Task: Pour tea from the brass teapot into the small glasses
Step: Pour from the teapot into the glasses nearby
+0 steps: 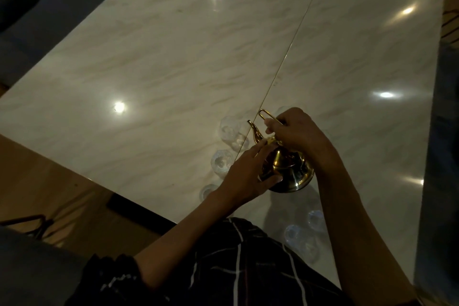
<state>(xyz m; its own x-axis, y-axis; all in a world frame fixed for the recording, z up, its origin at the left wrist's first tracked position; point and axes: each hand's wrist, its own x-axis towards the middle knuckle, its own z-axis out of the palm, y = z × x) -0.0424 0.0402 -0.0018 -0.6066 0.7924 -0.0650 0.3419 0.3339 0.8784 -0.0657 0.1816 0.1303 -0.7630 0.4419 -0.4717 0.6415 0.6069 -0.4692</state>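
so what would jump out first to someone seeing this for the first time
The shiny brass teapot near the table's close edge, tilted with its spout toward two small glasses. The right hand grips its handle while the left hand touches its lid and body. Bright light reflections dot the pale marble table.

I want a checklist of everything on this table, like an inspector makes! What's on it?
Surface: pale marble table, glossy with light reflections, a thin seam across it.
Job's things: brass teapot tilted, spout toward the small glasses; more glasses near the body. No stream of tea can be made out.
Clutter: nothing seen.
Hands: right hand grips the teapot's handle; left hand rests on the lid and body.
Cables: nothing seen.
Surroundings: dim room, dark seating beyond the table, checked clothing below.
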